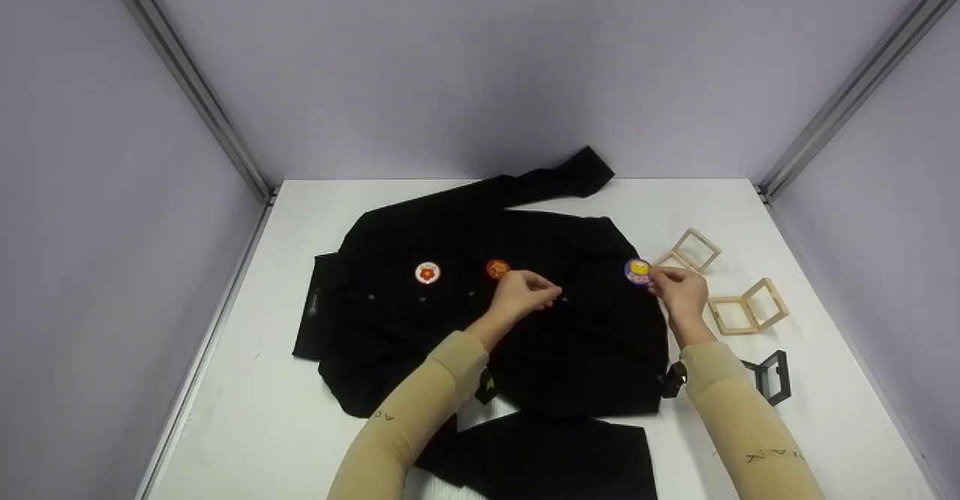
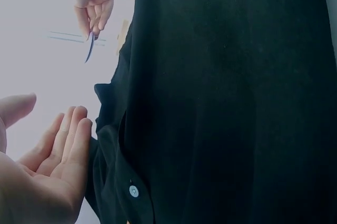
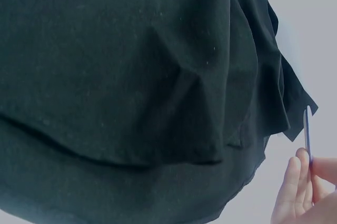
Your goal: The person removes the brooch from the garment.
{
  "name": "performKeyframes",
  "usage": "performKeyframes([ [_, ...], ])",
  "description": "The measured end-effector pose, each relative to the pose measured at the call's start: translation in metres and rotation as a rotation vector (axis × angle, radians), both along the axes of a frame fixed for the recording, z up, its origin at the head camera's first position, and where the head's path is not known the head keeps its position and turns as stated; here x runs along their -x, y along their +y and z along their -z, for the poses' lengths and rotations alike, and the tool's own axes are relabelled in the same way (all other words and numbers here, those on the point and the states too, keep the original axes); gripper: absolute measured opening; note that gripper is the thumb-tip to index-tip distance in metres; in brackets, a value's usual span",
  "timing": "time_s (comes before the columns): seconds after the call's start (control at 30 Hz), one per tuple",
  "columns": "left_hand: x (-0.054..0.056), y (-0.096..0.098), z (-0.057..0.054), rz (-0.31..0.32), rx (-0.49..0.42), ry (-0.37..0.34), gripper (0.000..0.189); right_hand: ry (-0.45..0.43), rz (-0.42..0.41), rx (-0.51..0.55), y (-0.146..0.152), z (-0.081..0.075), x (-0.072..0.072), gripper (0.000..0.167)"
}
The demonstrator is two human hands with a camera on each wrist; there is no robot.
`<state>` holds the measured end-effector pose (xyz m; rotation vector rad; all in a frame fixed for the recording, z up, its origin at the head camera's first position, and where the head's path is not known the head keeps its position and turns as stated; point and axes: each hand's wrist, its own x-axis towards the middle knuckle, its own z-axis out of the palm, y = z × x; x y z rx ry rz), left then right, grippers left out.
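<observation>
While I watch through the head camera, a black buttoned shirt (image 1: 585, 350) lies spread over the white table (image 1: 232, 402), one sleeve (image 1: 566, 176) stretched out towards the back wall. I take it to be laid broad so that its front gives a flat, dark backing to the round badges. The white badge with a red flower (image 1: 427, 272) lies on the cloth to the left, and the orange-red badge (image 1: 496, 268) sits near the middle, partly hidden by the person's left hand (image 1: 519, 295). The third, a purple-rimmed badge with a yellow figure (image 1: 637, 271), is at the shirt's right edge as I see it, held up off the cloth in the right hand (image 1: 681, 293). That hand pinches only its rim between thumb and fingers, probably to leave the printed face uncovered; both wrist views show the disc edge-on, standing upright. Beside the shirt are two hinged wooden frames (image 1: 697, 250) (image 1: 748, 309) and a black hinged frame (image 1: 774, 380), propped apart, perhaps to keep them within reach of the right side. As for the left hand, its fingers are extended and its thumb stands well away from them, with nothing in its grasp; it hangs above the shirt front near a pale button (image 2: 134, 191), and I cannot tell whether any fingertip touches cloth.
</observation>
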<state>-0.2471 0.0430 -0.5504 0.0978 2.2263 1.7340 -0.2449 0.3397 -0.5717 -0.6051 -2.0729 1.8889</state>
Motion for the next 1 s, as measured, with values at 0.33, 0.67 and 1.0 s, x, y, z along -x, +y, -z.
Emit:
performKeyframes([
  [0.33,-0.002,0.010,0.003,0.016,0.074,0.016,0.020,-0.019,-0.015,0.062,-0.001,-0.026,-0.011,0.030],
  [0.67,-0.001,0.016,0.003,0.042,0.130,0.050,0.026,-0.021,0.000,0.046,0.016,-0.013,-0.001,0.026],
  [1.0,-0.001,0.021,0.004,0.074,0.163,0.048,0.030,-0.033,0.025,-0.011,0.023,-0.004,0.006,0.027],
])
